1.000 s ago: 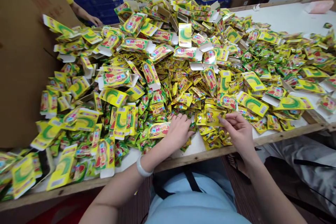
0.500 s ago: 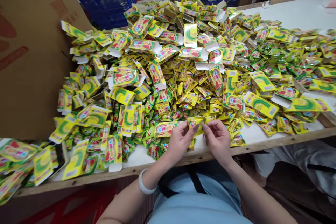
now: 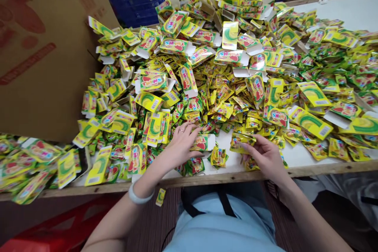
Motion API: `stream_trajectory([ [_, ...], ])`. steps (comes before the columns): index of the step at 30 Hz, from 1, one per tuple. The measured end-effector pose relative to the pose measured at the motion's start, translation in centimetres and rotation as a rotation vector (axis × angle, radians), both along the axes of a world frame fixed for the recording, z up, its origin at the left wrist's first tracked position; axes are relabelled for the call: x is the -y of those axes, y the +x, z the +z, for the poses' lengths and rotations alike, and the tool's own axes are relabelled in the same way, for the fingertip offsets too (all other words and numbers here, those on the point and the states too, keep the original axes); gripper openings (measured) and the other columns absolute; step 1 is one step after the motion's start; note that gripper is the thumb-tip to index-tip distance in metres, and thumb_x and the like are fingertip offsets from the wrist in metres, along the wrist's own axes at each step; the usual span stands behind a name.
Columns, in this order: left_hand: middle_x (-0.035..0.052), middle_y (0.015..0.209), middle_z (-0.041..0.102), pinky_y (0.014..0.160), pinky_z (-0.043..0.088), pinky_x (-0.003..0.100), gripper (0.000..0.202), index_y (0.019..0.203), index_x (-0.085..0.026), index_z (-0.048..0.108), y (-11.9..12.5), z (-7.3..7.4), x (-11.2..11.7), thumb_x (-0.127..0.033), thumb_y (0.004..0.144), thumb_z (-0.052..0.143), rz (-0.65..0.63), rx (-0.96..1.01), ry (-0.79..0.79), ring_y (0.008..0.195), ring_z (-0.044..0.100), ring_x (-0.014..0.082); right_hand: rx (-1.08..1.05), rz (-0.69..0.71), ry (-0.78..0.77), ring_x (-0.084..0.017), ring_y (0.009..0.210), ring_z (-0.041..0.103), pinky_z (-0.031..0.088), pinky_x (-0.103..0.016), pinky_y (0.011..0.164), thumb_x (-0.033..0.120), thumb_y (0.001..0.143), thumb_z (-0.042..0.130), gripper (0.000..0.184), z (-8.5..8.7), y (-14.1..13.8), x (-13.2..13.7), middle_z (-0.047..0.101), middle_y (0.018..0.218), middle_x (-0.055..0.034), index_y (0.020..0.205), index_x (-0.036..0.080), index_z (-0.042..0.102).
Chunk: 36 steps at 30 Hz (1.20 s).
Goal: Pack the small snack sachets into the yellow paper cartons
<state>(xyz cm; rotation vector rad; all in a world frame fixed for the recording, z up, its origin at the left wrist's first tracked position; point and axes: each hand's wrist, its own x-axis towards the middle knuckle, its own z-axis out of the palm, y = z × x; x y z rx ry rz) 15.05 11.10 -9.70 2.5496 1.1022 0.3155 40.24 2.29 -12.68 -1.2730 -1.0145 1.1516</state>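
Note:
My left hand is over the pile with its fingers apart, above a small printed carton that it partly covers; whether it touches the carton I cannot tell. My right hand pinches a yellow candy packet between thumb and fingers, just above the near table edge. A single yellow packet lies on the white tabletop between my hands. Green packets lie below my left hand. Yellow packets are heaped beyond both hands.
Flat yellow-and-green cartons lie scattered over the heap. A large cardboard box stands at the left, with blue crates behind it. The table's wooden edge runs in front of me. A red stool is below left.
My left hand has let go of the yellow packet and moved left to the carton, fingers spreading. My right hand keeps a yellow packet and is farther right. The view has shifted.

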Motion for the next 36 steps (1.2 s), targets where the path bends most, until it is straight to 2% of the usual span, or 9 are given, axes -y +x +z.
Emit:
stream_trajectory([
  [4,0.0126,0.109,0.061,0.097,0.044,0.053,0.043,0.107,-0.018,0.061,-0.2,0.5,-1.3,-0.028,0.069,0.079,-0.058,-0.23,0.049,0.11,0.054,0.036,-0.063,0.023,-0.044,-0.016,0.044,0.062,0.055,-0.027,0.044,0.046,0.079,0.077,0.035,-0.4,0.3,0.2,0.067,0.056,0.0016,0.098,0.019,0.068],
  [8,0.0107,0.103,0.062,0.081,0.051,0.043,0.031,0.097,-0.018,0.055,0.9,1.3,-1.3,-0.022,0.07,0.071,0.037,-0.085,-0.046,0.094,0.06,0.0293,-0.166,0.016,-0.051,-0.013,0.042,0.061,0.055,-0.026,0.042,0.043,0.076,0.08,0.033,0.3,-0.1,0.3,0.074,0.077,-0.0008,0.096,0.021,0.066],
  [13,0.0092,0.098,0.07,0.081,0.054,0.038,0.048,0.11,-0.017,0.054,2.0,2.4,-0.4,-0.042,0.075,0.074,0.21,0.522,-0.591,0.089,0.068,0.0254,-0.278,0.044,-0.041,-0.011,0.039,0.059,0.053,-0.024,0.037,0.04,0.072,0.084,0.033,1.2,0.0,0.2,0.074,0.078,0.0008,0.092,0.023,0.064],
  [16,0.0114,0.094,0.072,0.082,0.054,0.038,0.05,0.108,-0.014,0.06,2.6,1.9,0.5,-0.05,0.075,0.073,0.078,0.772,-1.007,0.092,0.07,0.0271,-0.317,0.048,-0.011,-0.011,0.039,0.058,0.05,-0.023,0.033,0.039,0.071,0.085,0.034,1.7,0.3,0.0,0.072,0.075,0.0021,0.093,0.025,0.064],
  [20,0.008,0.085,0.07,0.076,0.054,0.036,0.054,0.108,-0.016,0.062,3.8,1.6,1.8,-0.051,0.07,0.077,-0.073,0.802,-1.351,0.085,0.069,0.0258,-0.277,0.0,0.112,-0.011,0.043,0.058,0.05,-0.022,0.033,0.036,0.077,0.081,0.023,3.2,0.6,-0.5,0.071,0.079,0.0014,0.093,0.028,0.066],
  [24,0.0026,0.076,0.062,0.066,0.048,0.028,0.041,0.088,-0.015,0.058,5.3,2.5,2.9,-0.044,0.068,0.081,-0.043,0.695,-1.259,0.067,0.059,0.0151,-0.106,0.026,0.254,-0.011,0.053,0.06,0.051,-0.023,0.038,0.028,0.082,0.076,0.018,5.3,0.2,-1.5,0.067,0.101,-0.0025,0.098,0.028,0.068],
  [29,-0.004,0.07,0.049,0.059,0.04,0.022,0.034,0.089,-0.015,0.054,5.8,2.8,3.6,-0.034,0.071,0.076,0.053,0.699,-1.019,0.062,0.044,0.0095,0.385,0.267,0.472,-0.017,0.086,0.065,0.057,-0.026,0.068,0.019,0.091,0.06,0.015,7.4,-0.1,-2.2,0.065,0.095,-0.0061,0.101,0.023,0.07],
  [32,-0.0022,0.073,0.054,0.061,0.043,0.023,0.033,0.099,-0.015,0.058,5.7,2.5,3.8,-0.031,0.073,0.073,0.018,0.612,-0.922,0.065,0.048,0.0122,0.638,0.445,0.443,-0.016,0.087,0.064,0.054,-0.026,0.074,0.011,0.092,0.054,0.023,8.1,0.1,-1.9,0.064,0.095,-0.0054,0.105,0.023,0.069],
  [36,0.0054,0.097,0.064,0.078,0.049,0.03,0.031,0.103,-0.016,0.061,5.9,2.0,4.0,-0.025,0.074,0.068,-0.029,0.513,-0.778,0.087,0.057,0.0203,0.88,0.59,0.332,-0.015,0.073,0.062,0.05,-0.024,0.065,0.006,0.09,0.052,0.024,9.1,0.2,-1.5,0.062,0.09,-0.0038,0.095,0.022,0.069],
])
